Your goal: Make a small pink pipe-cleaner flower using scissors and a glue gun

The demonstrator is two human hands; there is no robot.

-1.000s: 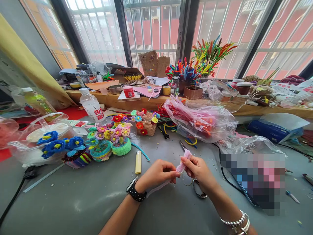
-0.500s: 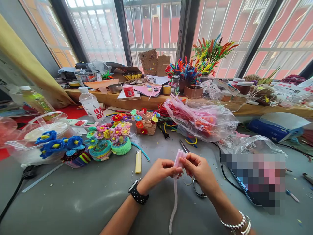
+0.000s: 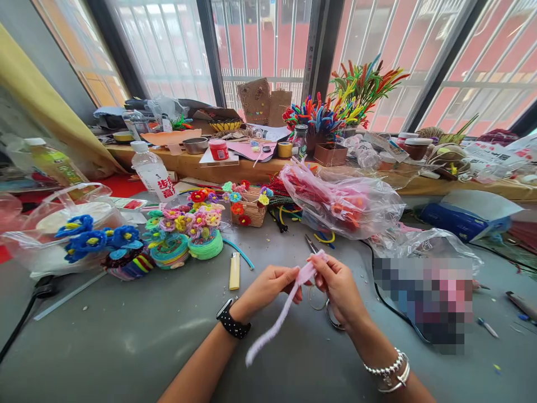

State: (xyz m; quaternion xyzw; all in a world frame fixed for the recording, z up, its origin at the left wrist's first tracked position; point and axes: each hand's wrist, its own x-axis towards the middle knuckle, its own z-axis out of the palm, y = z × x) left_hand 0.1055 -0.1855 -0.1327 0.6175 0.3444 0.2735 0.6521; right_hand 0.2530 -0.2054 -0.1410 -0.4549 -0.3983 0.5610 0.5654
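Note:
A pale pink pipe cleaner [image 3: 274, 329] is held between both hands over the grey table. Its upper part is a folded bundle, and one long tail hangs down to the lower left. My left hand [image 3: 282, 281], closed, pinches the bundle's lower end. At the upper end my right hand [image 3: 337, 284] is closed on it with thumb and fingers. Scissors [image 3: 311, 244] lie on the table behind the right hand, partly hidden by it. A yellow lighter [image 3: 234, 271] lies to the left of the left hand.
Pipe-cleaner flower pots [image 3: 205, 244] and a small basket [image 3: 254, 208] stand behind on the left. A plastic bag of pink and red pipe cleaners [image 3: 339, 196] lies at the back. A black cable [image 3: 386, 305] and a blurred-out patch are on the right.
The pink bundle has tilted toward the right, and its tail has swung to the lower left. My right hand has shifted up along the bundle's end. The view has moved slightly.

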